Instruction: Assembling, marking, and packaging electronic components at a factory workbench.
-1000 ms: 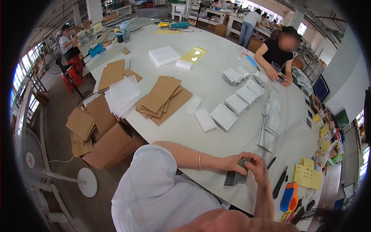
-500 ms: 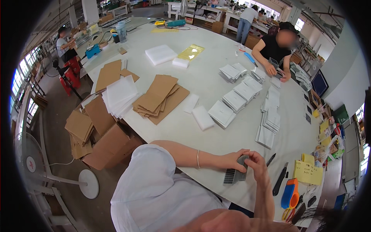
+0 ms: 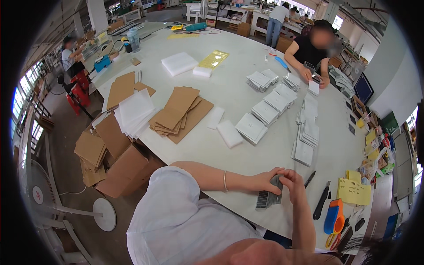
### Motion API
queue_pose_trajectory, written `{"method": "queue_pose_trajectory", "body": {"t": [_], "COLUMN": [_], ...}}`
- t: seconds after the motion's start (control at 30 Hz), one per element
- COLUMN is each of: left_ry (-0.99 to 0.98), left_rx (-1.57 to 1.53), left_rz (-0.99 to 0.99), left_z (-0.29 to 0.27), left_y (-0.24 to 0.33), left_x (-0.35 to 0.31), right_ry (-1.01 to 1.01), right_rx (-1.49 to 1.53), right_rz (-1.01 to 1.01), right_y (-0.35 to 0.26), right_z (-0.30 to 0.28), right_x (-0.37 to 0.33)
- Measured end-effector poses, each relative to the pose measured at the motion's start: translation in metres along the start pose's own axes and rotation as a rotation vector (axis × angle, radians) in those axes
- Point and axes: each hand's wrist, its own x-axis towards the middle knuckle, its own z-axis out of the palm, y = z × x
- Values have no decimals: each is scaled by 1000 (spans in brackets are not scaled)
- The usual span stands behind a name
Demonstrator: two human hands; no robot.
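Near the table's front edge, my left hand (image 3: 264, 182) is closed on a small grey folded piece (image 3: 269, 199) with a grid of dark strips, thumb on its near side. My right hand (image 3: 292, 182) pinches the upper right corner of this grey folded piece, fingertips close to those of my left hand. The piece stands tilted on the white table (image 3: 190, 152), its lower left part spread out flat. My fingers hide its upper part. Just right of my right hand lies a slim black pen-like tool (image 3: 310, 179).
Rows of flat white packets (image 3: 251, 126) lie ahead, with brown cardboard sheets (image 3: 179, 110) and white foam pads (image 3: 229, 134) to the left. At right are a black-handled knife (image 3: 321, 201), an orange-and-blue tape dispenser (image 3: 334, 216) and yellow notes (image 3: 354, 190). Across the table a co-worker (image 3: 311, 55) handles a grey piece.
The whole view has shifted slightly. My hands stay on the grey folded piece with hardly any movement. Across the table, the co-worker's hands have shifted a little by the white packets.
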Motion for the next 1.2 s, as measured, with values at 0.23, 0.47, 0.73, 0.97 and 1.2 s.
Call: {"method": "queue_pose_trajectory", "body": {"t": [0.23, 0.47, 0.73, 0.97, 1.2], "left_ry": [-13, -19, 11, 11, 51], "left_rx": [8, 21, 39, 124, 55], "left_rz": [-39, -31, 8, 62, 22], "left_z": [-3, -3, -2, -5, -10], "left_y": [-3, 1, -3, -14, -21], "left_x": [2, 3, -1, 8, 4], "right_ry": [22, 73, 12, 137, -100], "right_rx": [-10, 4, -20, -84, -1], "right_rz": [-4, -74, -11, -27, -111], "right_y": [1, 15, -3, 11, -1], "right_z": [6, 0, 5, 3, 7], "right_x": [1, 5, -3, 0, 3]}}
